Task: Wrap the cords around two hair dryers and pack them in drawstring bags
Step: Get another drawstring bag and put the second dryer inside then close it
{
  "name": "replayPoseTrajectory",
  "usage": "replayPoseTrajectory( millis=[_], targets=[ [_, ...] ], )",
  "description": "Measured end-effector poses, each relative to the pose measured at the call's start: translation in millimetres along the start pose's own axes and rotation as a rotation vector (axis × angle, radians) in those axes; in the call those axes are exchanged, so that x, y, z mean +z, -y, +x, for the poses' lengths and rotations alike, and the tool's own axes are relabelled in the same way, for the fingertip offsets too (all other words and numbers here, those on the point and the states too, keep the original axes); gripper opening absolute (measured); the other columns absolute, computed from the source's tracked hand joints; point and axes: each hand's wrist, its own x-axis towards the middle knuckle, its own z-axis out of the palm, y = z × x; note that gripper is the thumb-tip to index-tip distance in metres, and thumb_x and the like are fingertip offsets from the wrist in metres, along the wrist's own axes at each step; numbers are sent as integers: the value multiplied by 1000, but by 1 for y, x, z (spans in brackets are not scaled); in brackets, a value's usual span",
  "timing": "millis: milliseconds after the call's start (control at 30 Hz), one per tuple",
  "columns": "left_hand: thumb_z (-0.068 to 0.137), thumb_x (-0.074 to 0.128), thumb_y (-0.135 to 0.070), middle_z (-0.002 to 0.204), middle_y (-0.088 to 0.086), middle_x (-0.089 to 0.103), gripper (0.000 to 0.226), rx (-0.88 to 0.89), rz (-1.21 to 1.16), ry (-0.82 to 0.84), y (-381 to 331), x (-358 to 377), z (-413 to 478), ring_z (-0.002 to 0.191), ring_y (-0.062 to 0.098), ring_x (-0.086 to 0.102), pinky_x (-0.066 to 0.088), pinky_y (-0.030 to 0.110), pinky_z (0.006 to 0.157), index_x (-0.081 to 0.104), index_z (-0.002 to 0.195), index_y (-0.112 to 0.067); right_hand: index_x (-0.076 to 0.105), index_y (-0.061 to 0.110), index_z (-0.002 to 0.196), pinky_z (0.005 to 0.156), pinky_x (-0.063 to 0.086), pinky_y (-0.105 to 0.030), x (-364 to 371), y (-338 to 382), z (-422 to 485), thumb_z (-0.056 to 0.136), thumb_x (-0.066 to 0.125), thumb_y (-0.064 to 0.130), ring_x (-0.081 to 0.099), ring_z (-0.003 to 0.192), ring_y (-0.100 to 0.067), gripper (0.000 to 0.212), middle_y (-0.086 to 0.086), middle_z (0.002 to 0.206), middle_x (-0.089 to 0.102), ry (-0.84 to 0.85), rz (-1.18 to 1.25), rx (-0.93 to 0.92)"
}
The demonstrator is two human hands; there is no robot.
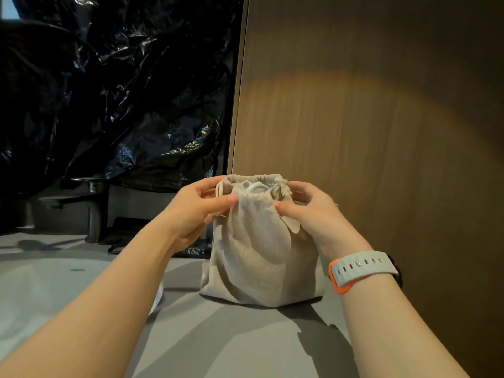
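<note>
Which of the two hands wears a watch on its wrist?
The right hand: a pale strap with an orange edge circles its wrist. The left hand has a bare wrist. Both hold the mouth of the drawstring bag.

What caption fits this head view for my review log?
Left hand and right hand pinch the mouth of a beige bag standing on a grey counter, a pale dryer showing inside.

The grey countertop (218, 336) carries a beige drawstring bag (253, 257) standing upright near its middle, a white basin (41, 290) at left, and a black faucet (94, 211) farther back.
</note>
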Motion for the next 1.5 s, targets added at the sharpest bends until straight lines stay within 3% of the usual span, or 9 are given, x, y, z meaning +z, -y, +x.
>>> replayPoseTrajectory(
  millis=[167, 300, 433, 533, 767, 967, 1133, 1367, 1500],
  targets=[
    [64, 80, -12, 111, 2, 69, 61, 34, 132, 111, 8, -3, 1, 102, 15, 66, 53, 26, 82, 58, 121, -19, 51, 28, 127, 86, 47, -23, 0, -8, -4, 71, 77, 30, 60, 104, -7, 61, 10, 115, 64, 255, 25, 38],
    [60, 81, -32, 108, -3, 69, 64, 55, 252, -27, 15, 3, 2, 103, 15, 65, 53, 29, 85, 59, 119, -23, 47, 35, 128, 93, 47, -27, 2, -12, -3, 59, 82, 35, 60, 109, -6, 78, 12, 117, 64, 364, 23, 9],
    [70, 77, -29, 101, -5, 68, 42, 83, 363, -180, 18, 8, 3, 98, 12, 63, 52, 29, 83, 62, 110, -25, 51, 29, 116, 67, 44, -4, 8, -8, -5, 72, 78, 17, 58, 91, 5, 52, 19, 99, 62, 150, 7, -54],
    [71, 77, -30, 100, -6, 69, 38, 83, 389, -174, 15, 8, 4, 98, 11, 63, 52, 33, 88, 63, 106, -25, 52, 29, 109, 64, 39, -9, 6, -9, -2, 77, 74, 21, 52, 85, 5, 40, 22, 93, 57, -22, -27, -61],
    [64, 72, -41, 95, -4, 69, 29, 86, 362, -200, 6, 10, 0, 94, 13, 64, 53, 35, 86, 64, 88, -27, 62, 26, 85, 62, 40, -13, 7, -5, -1, 86, 65, 30, 57, 80, 2, 5, 12, 82, 65, -102, -7, -51],
    [72, 74, -36, 91, -1, 70, 27, 114, 382, -273, 0, 14, 1, 89, 13, 66, 54, 30, 78, 69, 92, -18, 64, 7, 84, 59, 39, -17, 4, 3, 1, 91, 58, 19, 52, 68, -7, 16, 2, 72, 58, -157, 4, -64],
    [74, 74, -33, 87, -1, 70, 19, 160, 373, -345, -10, 18, 1, 86, 15, 67, 55, 29, 74, 68, 86, -20, 60, 26, 78, 64, 41, -14, 6, 10, 1, 92, 56, 17, 55, 77, -4, 17, 8, 80, 61, -168, 82, -112],
    [72, 77, -30, 92, 1, 70, 25, 229, 341, -369, -31, 21, -3, 90, 14, 67, 55, 31, 82, 67, 93, -18, 63, 25, 89, 59, 41, 1, 5, 24, -1, 92, 56, 18, 54, 79, 4, 10, 12, 84, 62, -209, 165, -191],
    [70, 80, -27, 93, 1, 70, 35, 263, 399, -335, -42, 20, -7, 88, 13, 67, 55, 26, 78, 66, 98, -14, 64, 25, 93, 68, 44, -9, 1, 28, -3, 92, 56, 19, 57, 84, 3, 10, 13, 88, 65, -229, 210, -185]
  ],
)
